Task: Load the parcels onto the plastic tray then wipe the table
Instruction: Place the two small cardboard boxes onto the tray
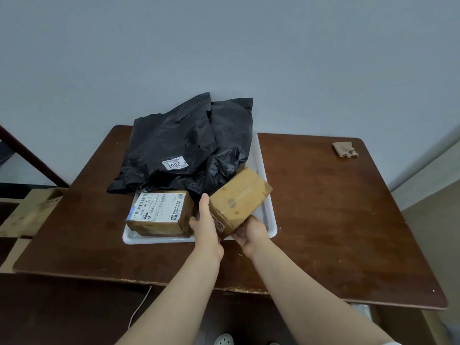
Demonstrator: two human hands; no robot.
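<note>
A white plastic tray (270, 220) lies on the brown table (323, 220). Black plastic mailer bags (184, 145) are heaped on the tray's far part, spilling over its left side. A cardboard box with a white shipping label (159, 215) sits in the tray's near left. A second, taped cardboard box (239, 197) is tilted over the tray's near right corner. My left hand (205, 227) presses its left side and my right hand (249, 235) supports it from below at the near end.
A crumpled tan cloth (344, 149) lies at the table's far right corner. A grey wall stands right behind the table. Cardboard pieces (29, 215) sit on the floor to the left. A white cable (139, 310) hangs below the table's front edge.
</note>
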